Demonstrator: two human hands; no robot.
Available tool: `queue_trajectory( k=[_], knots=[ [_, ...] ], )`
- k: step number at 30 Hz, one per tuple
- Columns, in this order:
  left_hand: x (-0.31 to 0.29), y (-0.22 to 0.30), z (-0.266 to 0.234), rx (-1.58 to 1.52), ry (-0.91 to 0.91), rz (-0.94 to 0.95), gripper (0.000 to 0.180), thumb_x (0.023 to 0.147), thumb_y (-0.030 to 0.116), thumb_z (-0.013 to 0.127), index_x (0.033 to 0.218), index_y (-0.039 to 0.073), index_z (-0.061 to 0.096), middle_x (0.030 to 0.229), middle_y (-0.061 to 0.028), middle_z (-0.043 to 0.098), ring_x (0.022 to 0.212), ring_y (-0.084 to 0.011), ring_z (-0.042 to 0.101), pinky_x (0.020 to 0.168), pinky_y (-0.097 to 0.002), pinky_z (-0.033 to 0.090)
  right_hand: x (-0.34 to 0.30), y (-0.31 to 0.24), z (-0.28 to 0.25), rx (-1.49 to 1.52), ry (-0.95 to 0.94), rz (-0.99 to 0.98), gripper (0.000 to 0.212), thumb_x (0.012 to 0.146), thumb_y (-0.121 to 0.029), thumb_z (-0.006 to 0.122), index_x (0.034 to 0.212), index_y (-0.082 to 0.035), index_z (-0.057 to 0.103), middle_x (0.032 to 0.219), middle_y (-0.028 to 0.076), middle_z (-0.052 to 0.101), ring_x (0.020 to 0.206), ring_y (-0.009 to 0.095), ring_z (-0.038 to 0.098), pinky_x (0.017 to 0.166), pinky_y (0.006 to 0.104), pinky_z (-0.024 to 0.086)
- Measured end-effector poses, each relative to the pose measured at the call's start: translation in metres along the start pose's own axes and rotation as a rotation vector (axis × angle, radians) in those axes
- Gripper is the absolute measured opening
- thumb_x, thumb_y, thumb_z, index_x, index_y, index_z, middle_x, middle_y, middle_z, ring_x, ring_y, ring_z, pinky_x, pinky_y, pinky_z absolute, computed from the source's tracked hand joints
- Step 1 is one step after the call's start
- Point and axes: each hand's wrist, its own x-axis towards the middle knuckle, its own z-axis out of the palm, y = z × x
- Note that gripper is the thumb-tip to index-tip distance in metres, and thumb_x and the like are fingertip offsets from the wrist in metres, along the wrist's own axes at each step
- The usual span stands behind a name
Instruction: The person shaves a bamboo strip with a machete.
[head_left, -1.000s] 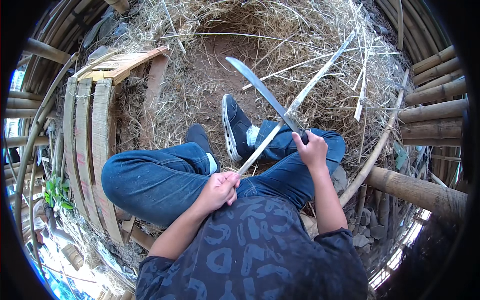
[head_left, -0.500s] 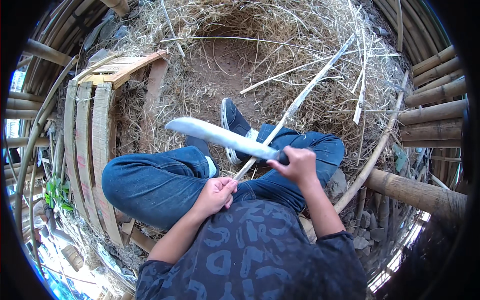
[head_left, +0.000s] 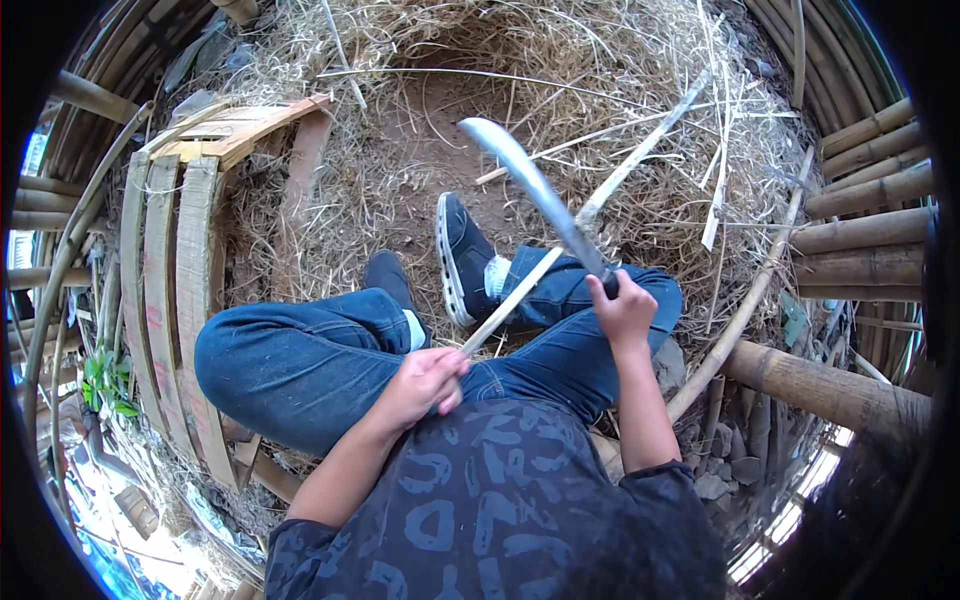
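Rustic bamboo-walled workspot: pole walls (head_left: 865, 235), dirt floor (head_left: 440, 115), strewn shavings (head_left: 275, 65).

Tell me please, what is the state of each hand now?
Left hand: closed, holding the near end of the stick.
Right hand: closed, holding the knife.

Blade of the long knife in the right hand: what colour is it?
The blade is silvery grey, best seen in the head view.
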Motion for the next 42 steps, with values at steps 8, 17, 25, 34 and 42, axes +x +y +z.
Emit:
queue_trajectory(
  k=[8,17,25,34,42],
  knots=[
    [-0.003,0.005,0.005,-0.198,0.020,-0.102,0.024,0.103,0.022,0.044,0.086,0.006,0.050,0.047,0.0037,0.036,0.041,-0.0101,0.041,0.050,-0.0276,0.037,-0.008,0.005,0.000,0.046,0.123,-0.312,0.051,0.078,-0.058,0.068,0.069,-0.009,0.058,0.057,0.011,0.057,0.054,0.033,0.060,0.052,0.0413,0.047],
    [0.002,0.008,0.011,-0.388,-0.026,-0.150,0.022,0.101,0.023,0.045,0.088,0.005,0.049,0.047,0.0023,0.038,0.041,-0.0114,0.042,0.051,-0.0276,0.036,-0.021,0.010,0.000,0.130,-0.009,-0.194,0.047,0.077,-0.052,0.072,0.076,-0.007,0.063,0.061,0.012,0.061,0.058,0.034,0.063,0.054,0.0419,0.049],
    [0.016,-0.001,0.007,0.121,0.040,-0.053,0.033,0.101,0.027,0.045,0.078,0.004,0.052,0.051,-0.0026,0.046,0.047,-0.0136,0.050,0.053,-0.0290,0.044,-0.034,-0.025,0.005,0.263,-0.162,-0.172,0.049,0.077,-0.054,0.071,0.072,-0.006,0.060,0.059,0.014,0.060,0.058,0.034,0.064,0.052,0.0410,0.049],
    [0.013,0.008,0.005,0.165,-0.227,-0.252,0.049,0.105,0.034,0.030,0.075,0.003,0.053,0.047,-0.0020,0.042,0.048,-0.0164,0.050,0.058,-0.0316,0.047,-0.038,-0.037,-0.006,0.391,-0.297,-0.345,0.050,0.073,-0.053,0.074,0.069,-0.007,0.058,0.060,0.012,0.060,0.057,0.033,0.063,0.053,0.0396,0.049],
    [0.015,0.000,0.010,0.082,-0.195,-0.357,0.044,0.106,0.036,0.027,0.082,0.006,0.050,0.049,-0.0001,0.040,0.052,-0.0195,0.058,0.054,-0.0304,0.047,-0.051,-0.042,-0.006,0.464,-0.309,-0.389,0.049,0.072,-0.052,0.076,0.068,-0.007,0.057,0.058,0.013,0.059,0.056,0.034,0.062,0.052,0.0395,0.049]
  ],
)
